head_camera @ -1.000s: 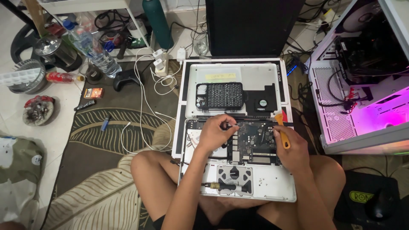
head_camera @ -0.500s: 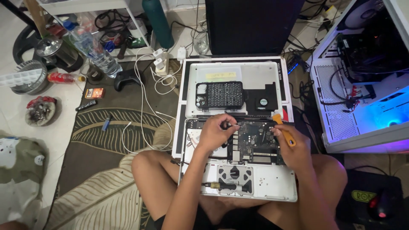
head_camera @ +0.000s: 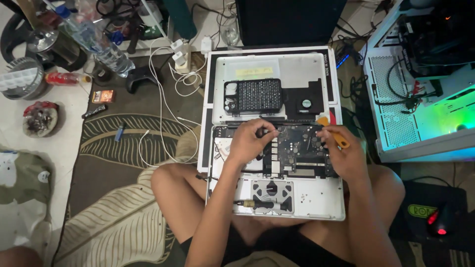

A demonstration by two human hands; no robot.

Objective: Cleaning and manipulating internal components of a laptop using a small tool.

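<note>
Cross-legged on the rug, I steady the open laptop (head_camera: pixel 277 163) across my knees; my left hand (head_camera: pixel 250 141) pinches a small part on its board (head_camera: pixel 297 148), my right hand (head_camera: pixel 344 155) grips an orange tool (head_camera: pixel 335 134).

Opened laptop (head_camera: pixel 316 207) on lap; computer case (head_camera: pixel 420 99) right.

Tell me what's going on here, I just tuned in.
A person sits cross-legged on the floor with an opened laptop on their lap, its dark board exposed. The left hand pinches something small at the board's upper edge; what it is cannot be told. The right hand holds an orange tool at the board's right side. The removed cover lies just beyond, carrying a black bit case. A lit PC case stands to the right.
</note>
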